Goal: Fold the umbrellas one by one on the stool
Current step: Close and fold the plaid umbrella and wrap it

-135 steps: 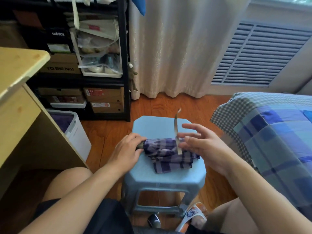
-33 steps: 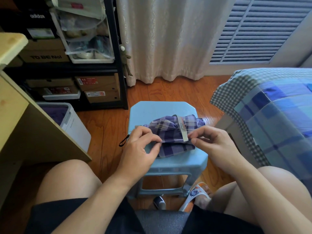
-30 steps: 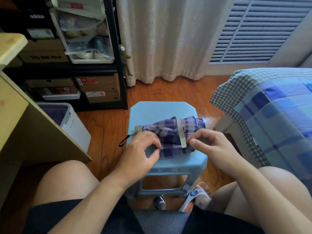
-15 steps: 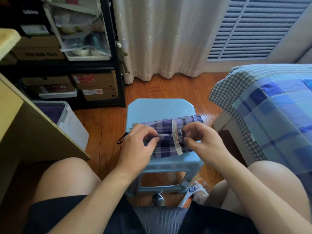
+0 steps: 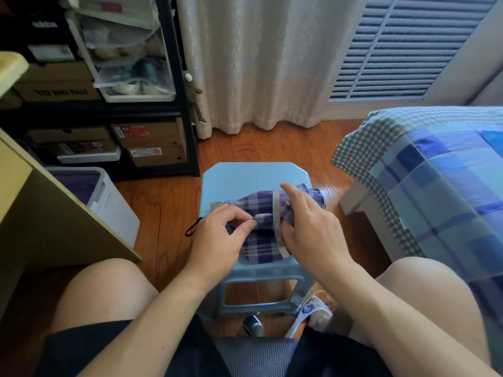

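- My left hand (image 5: 220, 235) pinches a fold of the purple plaid fabric umbrella (image 5: 268, 227) on the light-blue plastic stool (image 5: 245, 178).
- My right hand (image 5: 310, 229) rests on it, fingers nearly straight, beside its grey strap (image 5: 277, 213).

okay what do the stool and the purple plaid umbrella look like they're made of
Stool: looks like moulded plastic, pale blue, with a smooth, slightly glossy top and one-piece legs. Umbrella: thin woven fabric canopy, probably synthetic, matte, creasing into soft folds; its wrap strap seems a stiffer beige band.
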